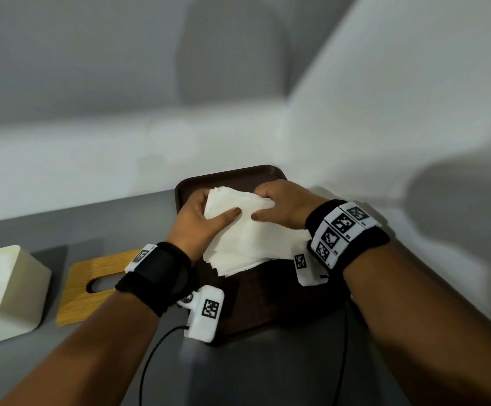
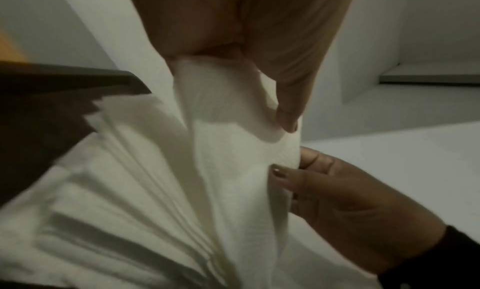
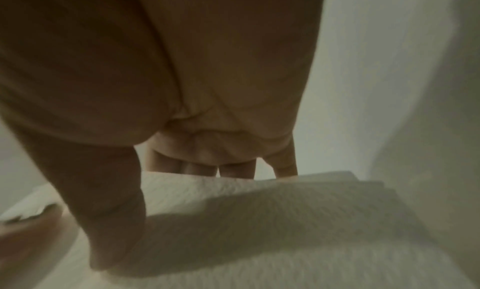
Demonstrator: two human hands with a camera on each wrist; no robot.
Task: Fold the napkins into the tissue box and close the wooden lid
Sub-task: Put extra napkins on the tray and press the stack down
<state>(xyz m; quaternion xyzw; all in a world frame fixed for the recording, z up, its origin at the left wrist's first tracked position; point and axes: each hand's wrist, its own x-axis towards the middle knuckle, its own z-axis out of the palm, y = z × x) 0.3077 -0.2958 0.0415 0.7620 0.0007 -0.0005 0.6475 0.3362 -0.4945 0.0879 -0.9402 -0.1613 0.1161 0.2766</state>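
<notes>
A stack of white napkins [image 1: 247, 232] lies on a dark brown tray [image 1: 267, 303], its far edge lifted and bent toward me. My left hand [image 1: 200, 218] grips the stack's far left edge, thumb on top and fingers hidden underneath. My right hand [image 1: 279, 206] grips the far right edge the same way. The left wrist view shows the fanned napkins [image 2: 161, 190] pinched under my left thumb, with my right hand [image 2: 345, 207] beside them. In the right wrist view my thumb presses on the napkins [image 3: 259, 221]. The white tissue box [image 1: 7, 288] stands open at the left. Beside it lies the wooden lid [image 1: 92, 285], flat with its slot showing.
The grey counter [image 1: 267, 376] runs into a corner of white walls [image 1: 385, 112] just behind and right of the tray. Black cables [image 1: 153, 356] trail from the wrist cameras across the near counter.
</notes>
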